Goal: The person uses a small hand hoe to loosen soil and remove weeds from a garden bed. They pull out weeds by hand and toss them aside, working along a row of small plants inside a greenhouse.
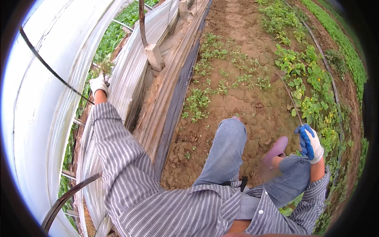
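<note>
My left hand [99,84], in a white glove, reaches out over the plastic sheeting at the left and is closed on a tuft of pulled weeds [106,65]. At the right, my right hand [310,142], in a blue-and-white coated glove, grips the thin handle of a small hoe [291,97]. The hoe's head points away from me, over the soil beside flowering vine plants [314,77]. Low green weeds [197,102] grow in the cracked brown soil ahead of my knees.
Clear plastic sheeting [124,71] and a dark plastic strip [180,103] run along the left. A post in a concrete block [154,56] and a curved pole [71,192] stand there. A hose [328,68] runs beyond the vines. My pink shoe [275,151] rests on the soil.
</note>
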A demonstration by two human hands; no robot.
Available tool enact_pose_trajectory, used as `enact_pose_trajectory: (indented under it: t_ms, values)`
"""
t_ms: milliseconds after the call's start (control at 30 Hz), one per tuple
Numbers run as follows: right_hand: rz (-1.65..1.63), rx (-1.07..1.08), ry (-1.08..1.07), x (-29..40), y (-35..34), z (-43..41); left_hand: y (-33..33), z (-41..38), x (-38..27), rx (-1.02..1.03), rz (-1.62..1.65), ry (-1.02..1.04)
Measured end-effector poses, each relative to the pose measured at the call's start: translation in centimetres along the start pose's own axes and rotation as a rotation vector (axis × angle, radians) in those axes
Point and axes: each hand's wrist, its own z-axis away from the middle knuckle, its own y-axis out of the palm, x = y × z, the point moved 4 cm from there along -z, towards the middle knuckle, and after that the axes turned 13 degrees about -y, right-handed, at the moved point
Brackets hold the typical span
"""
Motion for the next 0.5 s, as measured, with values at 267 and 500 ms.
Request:
enact_pose_trajectory:
  t_ms: [267, 500]
  values:
    - [0.184, -0.245, -0.16, -0.6, -2.6, -0.3, 2.2, 7.0, 3.9, 0.365, 0.142, 0.316]
    - [0.283, -0.326, -0.334, 0.1, -2.0, -0.9, 3.8, 24.3, 19.3, 0.679, -0.649, 0.632]
